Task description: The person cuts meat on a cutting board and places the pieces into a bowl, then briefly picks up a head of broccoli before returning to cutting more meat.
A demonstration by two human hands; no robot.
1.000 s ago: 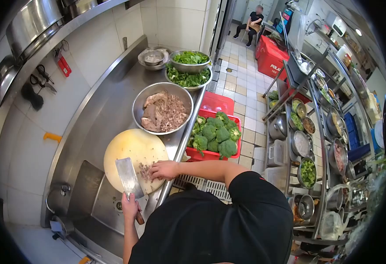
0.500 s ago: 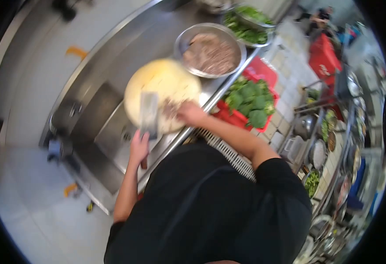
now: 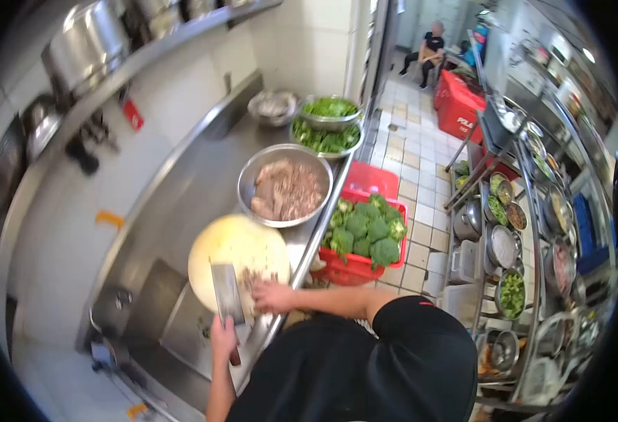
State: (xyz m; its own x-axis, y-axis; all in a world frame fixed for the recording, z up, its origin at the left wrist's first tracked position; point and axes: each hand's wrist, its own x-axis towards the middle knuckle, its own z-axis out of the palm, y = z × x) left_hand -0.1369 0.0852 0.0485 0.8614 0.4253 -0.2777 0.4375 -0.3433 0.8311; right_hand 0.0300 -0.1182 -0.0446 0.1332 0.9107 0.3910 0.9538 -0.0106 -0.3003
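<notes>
My left hand (image 3: 222, 339) is closed around the wooden handle of a cleaver (image 3: 228, 290). Its broad blade lies over the round, pale cutting board (image 3: 207, 239). My right hand (image 3: 274, 297) is at the board's right side, its fingers bent over and touching a small heap of sliced brown meat (image 3: 253, 276); the fingertips are partly hidden. A few scraps dot the board. Just beyond it stands a steel bowl (image 3: 244, 204) filled with cooked-looking meat (image 3: 288, 190), partly sliced.
The board sits on a steel sink counter (image 3: 182, 190). Leafy greens (image 3: 326, 137) fill stacked bowls farther back. Right of the counter, broccoli (image 3: 365, 228) fills a red basket (image 3: 351, 273). A rack (image 3: 457, 204) with bowls stands across the aisle, where a person (image 3: 430, 53) sits far off.
My view has tilted up, bringing the wall shelf and far aisle into sight. The cleaver stays in my left hand over the board, and my right hand stays at the sliced meat.
</notes>
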